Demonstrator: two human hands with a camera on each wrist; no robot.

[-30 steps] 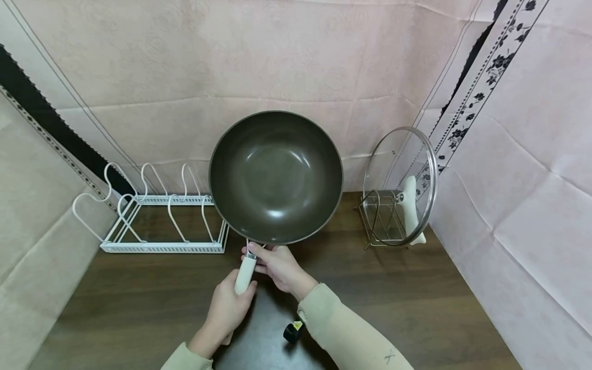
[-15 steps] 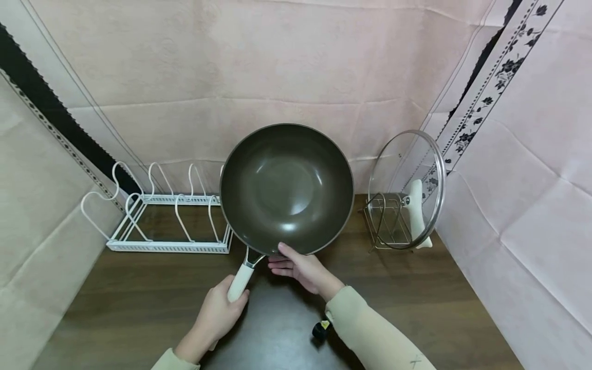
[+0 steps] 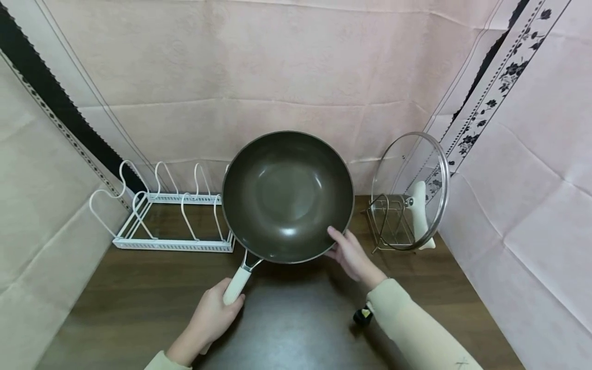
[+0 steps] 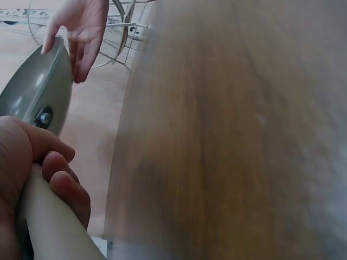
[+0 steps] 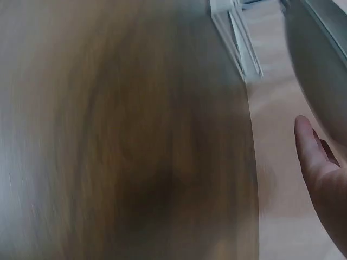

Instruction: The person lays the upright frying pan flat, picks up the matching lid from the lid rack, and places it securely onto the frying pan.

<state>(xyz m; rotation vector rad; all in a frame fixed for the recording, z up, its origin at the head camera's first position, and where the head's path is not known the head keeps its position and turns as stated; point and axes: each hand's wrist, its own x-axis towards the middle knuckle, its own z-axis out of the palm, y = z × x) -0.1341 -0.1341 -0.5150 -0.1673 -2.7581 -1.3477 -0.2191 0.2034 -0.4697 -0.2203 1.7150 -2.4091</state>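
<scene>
A dark, deep wok [image 3: 288,195] with a white handle [image 3: 237,285] is held up, its inside tilted toward the head camera. My left hand [image 3: 210,314] grips the handle, fingers wrapped round it in the left wrist view. At the wok's lower right rim is my right hand [image 3: 353,257], its thumb over the inner edge. Its other fingers lie behind the wok, partly hidden in the head view. Those fingers [image 4: 81,59] look fairly straight in the left wrist view. The right wrist view shows that hand close beside the wok's outer wall [image 5: 320,70].
A white rack [image 3: 173,245] with curved dividers stands left, partly behind the wok. To the right, a glass lid [image 3: 393,169] with a white handle [image 3: 420,210] stands in a small wire rack [image 3: 386,216]. Fabric walls [image 3: 296,61] border the wooden table [image 3: 139,308].
My right hand has moved from near the handle rightward along the rim to the wok's lower right. The wok has shifted slightly right and down in view; my left hand keeps its grip.
</scene>
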